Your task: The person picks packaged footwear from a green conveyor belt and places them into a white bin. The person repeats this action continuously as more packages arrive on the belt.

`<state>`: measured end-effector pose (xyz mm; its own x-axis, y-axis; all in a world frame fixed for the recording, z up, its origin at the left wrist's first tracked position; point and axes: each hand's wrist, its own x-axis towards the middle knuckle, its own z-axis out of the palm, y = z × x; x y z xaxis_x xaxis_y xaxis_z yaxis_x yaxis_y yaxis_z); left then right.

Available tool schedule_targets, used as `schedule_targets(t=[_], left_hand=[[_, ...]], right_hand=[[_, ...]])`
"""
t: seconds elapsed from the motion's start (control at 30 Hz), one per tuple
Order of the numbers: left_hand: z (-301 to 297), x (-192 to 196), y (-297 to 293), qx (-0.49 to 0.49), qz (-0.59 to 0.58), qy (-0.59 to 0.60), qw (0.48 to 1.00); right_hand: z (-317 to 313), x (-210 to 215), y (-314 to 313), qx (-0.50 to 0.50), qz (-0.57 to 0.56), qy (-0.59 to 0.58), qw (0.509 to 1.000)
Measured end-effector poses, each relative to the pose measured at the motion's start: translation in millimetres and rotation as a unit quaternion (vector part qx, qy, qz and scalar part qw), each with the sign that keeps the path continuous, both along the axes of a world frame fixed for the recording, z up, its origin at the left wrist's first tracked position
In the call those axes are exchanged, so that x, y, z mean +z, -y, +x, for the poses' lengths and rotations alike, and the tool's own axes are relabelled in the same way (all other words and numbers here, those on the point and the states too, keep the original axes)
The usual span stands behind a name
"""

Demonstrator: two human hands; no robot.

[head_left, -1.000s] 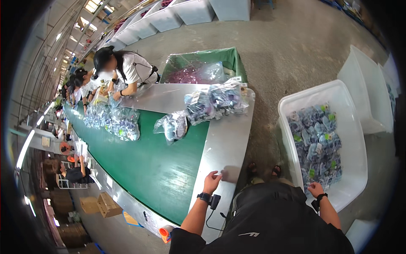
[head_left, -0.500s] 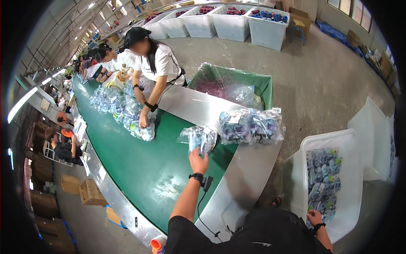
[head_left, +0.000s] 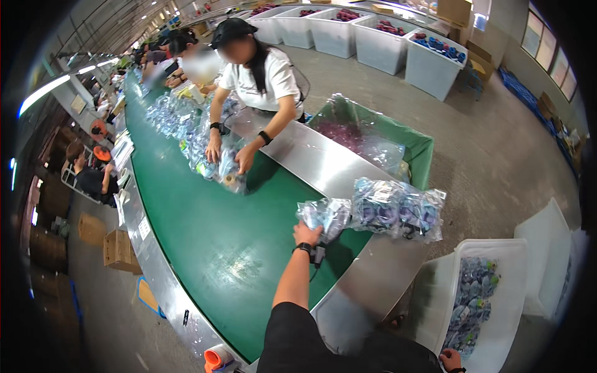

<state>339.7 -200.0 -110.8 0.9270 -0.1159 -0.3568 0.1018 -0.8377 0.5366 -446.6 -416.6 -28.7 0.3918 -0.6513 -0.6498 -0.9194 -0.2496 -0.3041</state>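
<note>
My left hand [head_left: 306, 235] has its fingers closed on the near edge of a clear plastic bag of pale blue shoes [head_left: 328, 213] at the right side of the green conveyor belt [head_left: 236, 267]. Bigger clear bags of blue and purple shoes [head_left: 398, 208] lie just right of it on the metal ledge. Low at the right, my right hand [head_left: 451, 359] is curled at the near end of a white bin [head_left: 521, 292] holding several bagged shoes [head_left: 472, 304]. Its fingertips are partly hidden, and I cannot make out anything in them.
Across the belt, a person in a white shirt [head_left: 273, 78] handles bagged shoes [head_left: 233, 171] with both hands. A green bin lined with plastic [head_left: 423, 152] stands behind the ledge [head_left: 298, 149]. White bins [head_left: 429, 68] line the back. An orange cup-like object [head_left: 217, 356] sits at the belt's near-left edge.
My view has shifted. My left hand has moved in closer against the bag's near edge. My right hand is nearer the bin's close end. The person opposite now has both hands on bagged shoes.
</note>
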Motion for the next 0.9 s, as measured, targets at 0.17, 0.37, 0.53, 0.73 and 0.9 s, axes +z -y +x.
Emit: schedule_targets(t=[0.17, 0.37, 0.53, 0.73, 0.9], left_hand=[[-65, -6, 0, 0.117, -0.145, -0.003, 0.982], [-212, 26, -34, 0.033, -0.224, 0.242, 0.943], [-266, 37, -82, -0.081, -0.198, 0.229, 0.950], [-273, 37, -69, 0.144, -0.399, -0.127, 0.897], [-268, 40, -29, 0.094, -0.339, 0.051, 0.935]], right_hand=[[16, -10, 11, 0.002, -0.011, 0.012, 1.000], [32, -29, 33, -0.105, 0.041, 0.138, 0.984], [30, -41, 32, -0.086, 0.057, 0.138, 0.985], [20, -65, 36, -0.071, 0.074, 0.149, 0.983], [17, -64, 38, 0.016, -0.024, 0.123, 0.992]])
